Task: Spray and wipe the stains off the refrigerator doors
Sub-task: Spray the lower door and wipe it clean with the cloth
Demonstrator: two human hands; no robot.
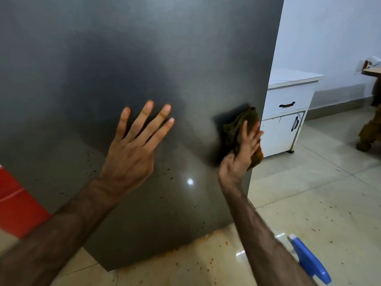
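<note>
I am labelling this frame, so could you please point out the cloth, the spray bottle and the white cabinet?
cloth (233, 126), head view, on its bunched folds above the fingers.
spray bottle (309, 260), head view, on its blue head.
white cabinet (277, 131), head view, on its lower door.

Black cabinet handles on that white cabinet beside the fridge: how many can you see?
2. One curved black handle on the drawer front of the white cabinet; one upright black handle on the door below. The grey refrigerator door hides the cabinet's left part, so more may exist.
</note>
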